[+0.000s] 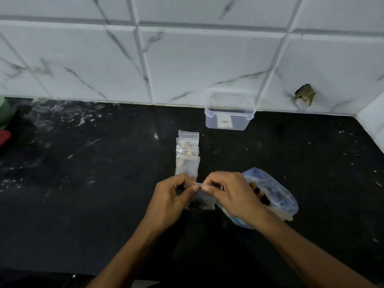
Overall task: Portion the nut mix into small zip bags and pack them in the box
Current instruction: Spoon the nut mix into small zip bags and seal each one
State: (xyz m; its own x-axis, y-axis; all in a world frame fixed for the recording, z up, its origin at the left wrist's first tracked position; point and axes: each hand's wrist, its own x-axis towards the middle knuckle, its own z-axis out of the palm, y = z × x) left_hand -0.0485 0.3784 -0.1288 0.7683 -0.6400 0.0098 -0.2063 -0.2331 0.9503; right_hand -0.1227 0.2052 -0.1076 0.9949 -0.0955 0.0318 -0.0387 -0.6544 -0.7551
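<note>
Your left hand [173, 191] and right hand [226, 190] each have a pinching grip on the top strip of a small zip bag [202, 199] above the black worktop [104, 194]. Filled bags [187, 154] lie beyond; the clear box [229, 111] stands by the wall.

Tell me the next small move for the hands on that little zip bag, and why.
Probably run the pinch along the strip to seal it. Both the left hand and right hand pinch the top of the small zip bag, which already holds nuts. Filled bags lie stacked ahead; the clear box holds no bags yet.
</note>
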